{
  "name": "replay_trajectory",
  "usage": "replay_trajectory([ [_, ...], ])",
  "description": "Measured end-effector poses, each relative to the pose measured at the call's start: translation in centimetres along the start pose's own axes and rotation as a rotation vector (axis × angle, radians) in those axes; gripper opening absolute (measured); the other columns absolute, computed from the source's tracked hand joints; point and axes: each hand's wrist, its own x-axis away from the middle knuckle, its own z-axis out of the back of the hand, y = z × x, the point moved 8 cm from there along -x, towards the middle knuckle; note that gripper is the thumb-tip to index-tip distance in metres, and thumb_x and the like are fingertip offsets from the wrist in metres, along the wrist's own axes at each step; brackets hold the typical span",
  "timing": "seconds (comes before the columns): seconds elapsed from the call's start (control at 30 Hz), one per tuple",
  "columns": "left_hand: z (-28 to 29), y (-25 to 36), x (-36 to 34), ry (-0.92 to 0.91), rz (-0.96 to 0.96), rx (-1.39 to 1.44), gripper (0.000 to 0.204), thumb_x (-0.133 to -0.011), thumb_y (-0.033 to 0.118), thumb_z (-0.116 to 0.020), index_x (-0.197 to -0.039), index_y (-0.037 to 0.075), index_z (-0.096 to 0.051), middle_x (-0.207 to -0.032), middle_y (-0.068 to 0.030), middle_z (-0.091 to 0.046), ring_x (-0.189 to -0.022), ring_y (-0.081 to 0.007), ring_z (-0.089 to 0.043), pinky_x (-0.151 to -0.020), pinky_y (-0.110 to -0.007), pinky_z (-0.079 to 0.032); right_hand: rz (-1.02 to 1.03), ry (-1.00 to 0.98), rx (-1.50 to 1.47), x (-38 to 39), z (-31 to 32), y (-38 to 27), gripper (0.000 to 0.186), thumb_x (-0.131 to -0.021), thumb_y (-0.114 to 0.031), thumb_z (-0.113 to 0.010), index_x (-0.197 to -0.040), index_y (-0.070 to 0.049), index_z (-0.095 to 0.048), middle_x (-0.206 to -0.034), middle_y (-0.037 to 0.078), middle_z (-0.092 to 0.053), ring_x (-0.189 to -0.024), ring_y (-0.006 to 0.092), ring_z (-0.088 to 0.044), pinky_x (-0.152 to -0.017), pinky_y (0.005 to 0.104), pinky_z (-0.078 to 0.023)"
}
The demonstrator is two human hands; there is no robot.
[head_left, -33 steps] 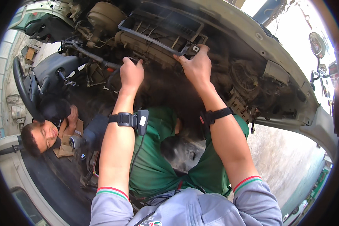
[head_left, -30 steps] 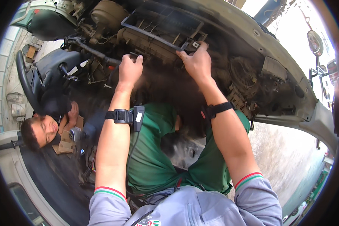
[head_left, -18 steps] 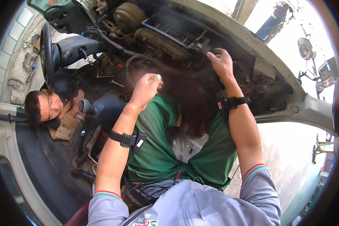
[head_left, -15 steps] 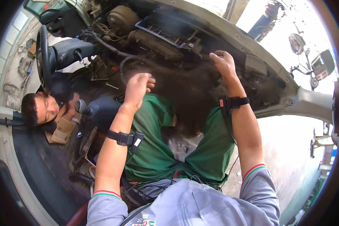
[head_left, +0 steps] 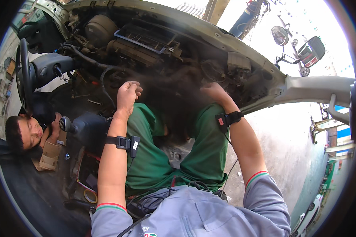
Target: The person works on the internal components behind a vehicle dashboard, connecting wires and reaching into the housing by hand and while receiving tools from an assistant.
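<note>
Inside a stripped vehicle cabin, my left hand [head_left: 127, 98] is above my left knee, its fingers curled closed. Opposite it, my right hand [head_left: 217, 94] is closed over my right knee, its fingertips dim against the dark area. Between the two hands is a dark, smeared patch; what they hold, if anything, cannot be made out. Beyond them lies the exposed dashboard cavity with a brown duct housing [head_left: 136, 53] and a blue-edged rectangular frame [head_left: 162, 50]. A dark cable [head_left: 103, 81] hangs near my left hand.
To the left are a steering wheel [head_left: 24, 75], a gear lever [head_left: 67, 124] and a person [head_left: 25, 132] leaning in low beside a cardboard box [head_left: 50, 154]. A tape roll [head_left: 90, 196] lies near my left elbow. A pale door pillar [head_left: 316, 91] rises at right.
Both hands have come down toward my knees, the right one more, dropping from near the dashboard. My view has shifted, so the cabin appears farther left. The dark smear between the hands remains.
</note>
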Motion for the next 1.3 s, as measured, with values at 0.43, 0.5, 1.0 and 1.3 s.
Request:
replay_trajectory([
  [0.43, 1.3, -0.5, -0.7, 0.005, 0.064, -0.13, 0.022, -0.091, 0.01, -0.049, -0.101, -0.002, -0.064, -0.081, -0.0075, -0.066, -0.065, -0.0102, -0.054, -0.059, -0.024, -0.044, 0.155, 0.372, 0.383, -2.1, 0.7, -0.8, 0.048, -0.075, -0.027, -0.068, -0.116, -0.003, -0.066, -0.108, 0.021, -0.069, -0.107, 0.0374, -0.063, -0.093, 0.0427, -0.049],
  [0.5, 1.2, -0.7, -0.9, 0.003, 0.084, -0.142, 0.022, -0.091, 0.01, -0.049, -0.101, -0.002, -0.064, -0.081, -0.0077, -0.066, -0.065, -0.01, -0.054, -0.058, -0.024, -0.043, 0.133, 0.405, 0.405, -2.1, 0.9, -0.7, 0.051, -0.075, -0.029, -0.069, -0.119, -0.003, -0.065, -0.109, 0.022, -0.068, -0.107, 0.0385, -0.063, -0.094, 0.0434, -0.049],
  [1.0, 2.1, -1.7, -2.0, -0.01, 0.195, 0.047, 0.022, -0.089, 0.016, -0.056, -0.097, -0.001, -0.066, -0.081, -0.0069, -0.066, -0.065, -0.0111, -0.055, -0.058, -0.025, -0.043, 0.093, 0.29, 0.546, -4.5, -0.3, 0.3, 0.065, -0.079, -0.042, -0.071, -0.128, -0.001, -0.06, -0.127, 0.022, -0.061, -0.12, 0.0363, -0.057, -0.101, 0.0417, -0.045],
  [1.3, 1.9, -2.1, -2.1, -0.015, 0.243, 0.066, 0.019, -0.092, 0.018, -0.056, -0.098, 0.003, -0.066, -0.078, -0.0023, -0.065, -0.066, -0.0088, -0.056, -0.058, -0.022, -0.043, 0.201, 0.407, 0.413, -5.0, 0.1, -0.2, 0.053, -0.076, -0.037, -0.07, -0.119, -0.006, -0.067, -0.117, 0.02, -0.067, -0.112, 0.0367, -0.062, -0.095, 0.0436, -0.049],
])
